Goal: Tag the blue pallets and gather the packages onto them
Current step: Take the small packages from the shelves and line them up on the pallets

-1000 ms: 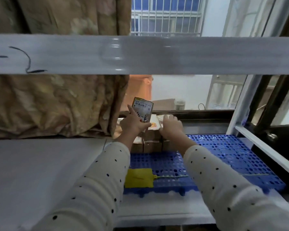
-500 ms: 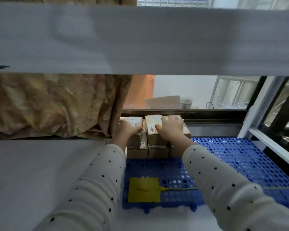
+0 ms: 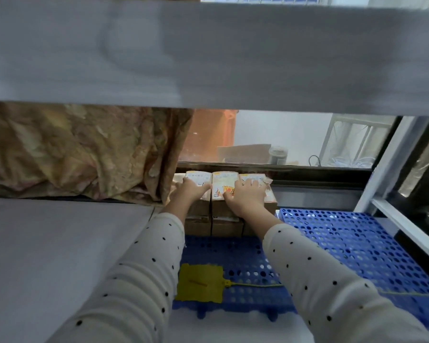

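Note:
A blue perforated pallet [image 3: 357, 243] lies on the shelf, with a yellow tag [image 3: 200, 283] tied at its front left by a thin yellow cord [image 3: 258, 285]. At its back left corner stands a stack of small brown packages [image 3: 223, 227], two layers high. The top row holds a left package [image 3: 196, 175], a middle package [image 3: 223, 181] and a right package [image 3: 269, 194], side by side with printed labels. My left hand [image 3: 188, 191] lies over the left package with fingers curled across its top. My right hand [image 3: 245, 196] rests flat, fingers spread, over the middle and right ones.
A wide white shelf beam [image 3: 208, 53] crosses close overhead. The white shelf board [image 3: 60, 243] extends left of the pallet. A brown patterned curtain [image 3: 84, 149] hangs behind on the left. A white rack upright [image 3: 386, 164] and side rail bound the right side.
My left hand carried a labelled package down from above the stack and set it onto the top row at the left. My right hand stayed on the stack. The view dipped lower.

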### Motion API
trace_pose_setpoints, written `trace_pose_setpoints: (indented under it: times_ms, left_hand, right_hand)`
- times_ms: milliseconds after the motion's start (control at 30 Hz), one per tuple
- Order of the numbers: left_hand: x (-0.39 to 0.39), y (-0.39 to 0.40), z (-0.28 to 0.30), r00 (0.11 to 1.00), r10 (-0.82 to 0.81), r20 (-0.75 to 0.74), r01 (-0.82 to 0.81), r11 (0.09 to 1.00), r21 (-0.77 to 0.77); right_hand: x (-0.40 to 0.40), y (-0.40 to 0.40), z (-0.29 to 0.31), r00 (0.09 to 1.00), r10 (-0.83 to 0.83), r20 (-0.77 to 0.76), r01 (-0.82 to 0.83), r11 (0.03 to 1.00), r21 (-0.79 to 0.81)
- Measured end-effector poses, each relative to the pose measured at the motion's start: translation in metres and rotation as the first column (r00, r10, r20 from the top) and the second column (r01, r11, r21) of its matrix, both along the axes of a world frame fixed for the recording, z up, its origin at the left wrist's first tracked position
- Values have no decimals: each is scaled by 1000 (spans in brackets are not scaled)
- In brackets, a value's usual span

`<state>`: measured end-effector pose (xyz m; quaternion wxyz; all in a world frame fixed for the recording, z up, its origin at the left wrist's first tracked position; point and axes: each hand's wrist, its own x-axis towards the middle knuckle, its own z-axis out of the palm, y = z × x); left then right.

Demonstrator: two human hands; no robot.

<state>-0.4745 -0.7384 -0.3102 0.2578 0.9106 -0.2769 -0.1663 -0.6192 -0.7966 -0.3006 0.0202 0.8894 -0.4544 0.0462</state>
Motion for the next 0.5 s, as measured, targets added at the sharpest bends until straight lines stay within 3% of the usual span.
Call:
trace_pose_setpoints:
  times_ms: [67, 133, 300, 367, 500]
  left_hand:
    - [-10, 1, 6, 999, 43, 26, -42, 999, -20]
    - [-24, 3, 12, 982, 68, 176, -71, 997, 10]
    - [-59, 4, 27, 816, -95, 571, -6, 985, 174]
    - [-76, 3, 34, 769, -177, 614, 26, 969, 247]
    - [-119, 3, 55, 718, -197, 668, 36, 969, 246]
  right_hand:
    - [-4, -1, 0, 999, 32, -5, -32, 999, -1]
    - [-11, -4, 3, 998, 59, 1, -59, 998, -11]
    - [-43, -18, 20, 993, 118, 4, -117, 990, -78]
    - [-59, -26, 29, 993, 122, -4, -121, 989, -89]
    - [-96, -34, 54, 995, 101, 2, -99, 985, -139]
